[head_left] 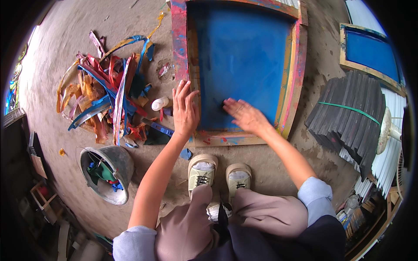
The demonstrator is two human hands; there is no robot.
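A screen-printing frame (298, 69) with paint-stained wooden edges lies before my feet, stretched with blue mesh (244, 52). My left hand (186, 111) rests at its near left edge, fingers extended and slightly apart, holding nothing I can see. On the lower part of the mesh is my right hand (248, 116), palm down with its fingers stretched out to the left. Those fingertips look reddish and a little blurred. Beside them is a dark patch; whether it is shadow or a small thing cannot be made out.
Left of the frame lies a heap of torn, paint-covered tape strips (109, 93), with a small white bottle (160, 103) and a blue-handled cutter (161, 128) nearby. A grey bucket (117, 163) stands closer. At right are bundled dark slats (348, 117) and another blue screen (370, 50).
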